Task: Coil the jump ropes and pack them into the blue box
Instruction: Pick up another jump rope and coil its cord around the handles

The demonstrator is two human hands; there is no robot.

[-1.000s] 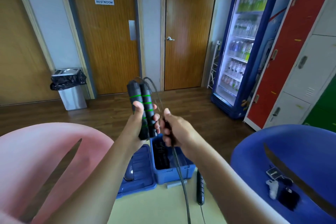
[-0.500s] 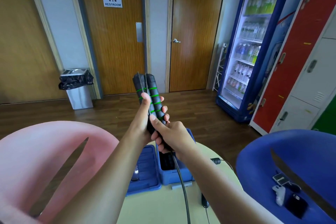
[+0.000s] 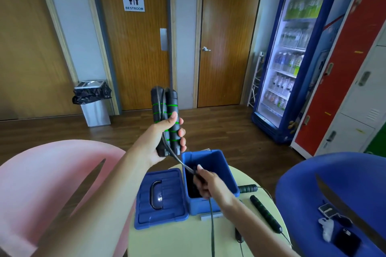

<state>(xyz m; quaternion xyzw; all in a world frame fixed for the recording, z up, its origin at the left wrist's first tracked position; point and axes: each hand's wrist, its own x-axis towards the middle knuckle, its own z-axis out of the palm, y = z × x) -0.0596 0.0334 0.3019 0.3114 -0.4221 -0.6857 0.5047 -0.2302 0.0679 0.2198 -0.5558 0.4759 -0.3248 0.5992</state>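
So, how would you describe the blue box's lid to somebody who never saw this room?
Look at the round pale table between the pink chair and the blue chair. The open blue box stands on it, and the lid lies flat beside the box, on its left. Unlike the box, it is flat and has a dark curved handle.

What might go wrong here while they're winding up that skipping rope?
The loose cord trails from the right hand out of view below; it may tangle with the second rope's handle lying on the table. The left hand grips both handles by their lower halves, so they might splay apart. A tug could nudge the blue box.
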